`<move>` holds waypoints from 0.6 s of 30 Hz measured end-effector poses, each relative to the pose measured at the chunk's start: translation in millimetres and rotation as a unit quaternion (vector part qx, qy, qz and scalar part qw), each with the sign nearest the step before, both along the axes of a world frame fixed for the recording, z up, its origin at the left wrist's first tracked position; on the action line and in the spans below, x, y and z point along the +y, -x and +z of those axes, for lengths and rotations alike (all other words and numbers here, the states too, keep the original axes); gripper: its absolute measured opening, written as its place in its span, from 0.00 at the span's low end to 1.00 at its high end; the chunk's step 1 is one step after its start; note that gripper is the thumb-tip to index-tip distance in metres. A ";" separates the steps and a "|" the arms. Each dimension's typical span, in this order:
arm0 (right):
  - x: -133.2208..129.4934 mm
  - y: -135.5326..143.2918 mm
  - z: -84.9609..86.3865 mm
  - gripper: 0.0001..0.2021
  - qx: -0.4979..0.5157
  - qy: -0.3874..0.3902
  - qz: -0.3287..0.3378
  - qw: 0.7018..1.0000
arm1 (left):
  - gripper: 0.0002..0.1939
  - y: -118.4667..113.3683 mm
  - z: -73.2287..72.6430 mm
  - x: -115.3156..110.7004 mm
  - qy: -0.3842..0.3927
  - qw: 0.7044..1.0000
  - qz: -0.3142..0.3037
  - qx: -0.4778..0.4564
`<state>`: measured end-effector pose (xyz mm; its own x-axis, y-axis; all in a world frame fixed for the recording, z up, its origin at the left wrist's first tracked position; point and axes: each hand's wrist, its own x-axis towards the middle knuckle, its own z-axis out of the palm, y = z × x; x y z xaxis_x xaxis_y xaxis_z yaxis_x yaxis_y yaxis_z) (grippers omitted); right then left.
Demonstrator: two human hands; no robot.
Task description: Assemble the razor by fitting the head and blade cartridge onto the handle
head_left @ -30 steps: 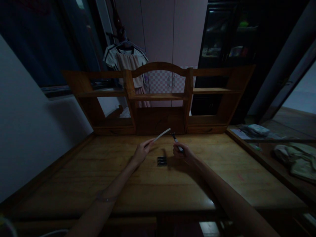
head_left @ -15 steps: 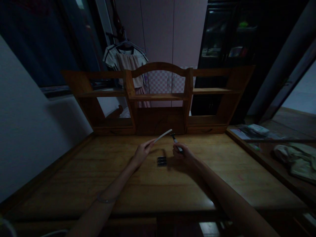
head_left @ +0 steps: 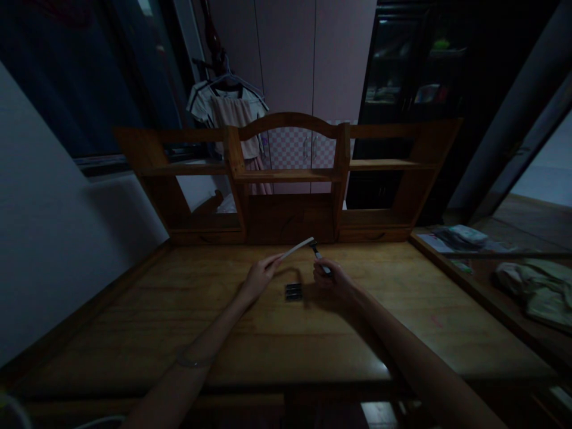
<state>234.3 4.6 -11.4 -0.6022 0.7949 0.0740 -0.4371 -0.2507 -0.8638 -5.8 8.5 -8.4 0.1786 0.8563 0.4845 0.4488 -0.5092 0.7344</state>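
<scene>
My left hand (head_left: 263, 276) is closed round the near end of a thin, slightly curved white stick (head_left: 297, 247), which may be a toothbrush. In my right hand (head_left: 333, 276) is a razor (head_left: 317, 253) with a pale and dark handle, its dark head uppermost. The stick's far tip meets or overlaps the razor's head; contact is too small to make out. On the desk between my hands lies a small pack of dark razor cartridges (head_left: 294, 292). My fingers cover the lower parts of both held things.
Both forearms reach over a wooden desk (head_left: 277, 351). A wooden shelf unit (head_left: 286, 175) with low drawers stands along its back edge. To the right, papers and a plastic bag (head_left: 467, 234) and a pale cloth bag (head_left: 536, 289) lie beyond the raised side edge.
The white stick's tip has shifted slightly right and down, onto the razor's head. My right hand and the cartridges have hardly moved.
</scene>
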 end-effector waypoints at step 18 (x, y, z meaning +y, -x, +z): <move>-1.1 0.1 -1.6 0.16 -0.007 0.001 -0.006 1.000 | 0.19 2.6 0.1 0.5 -0.016 1.000 -0.008 -0.009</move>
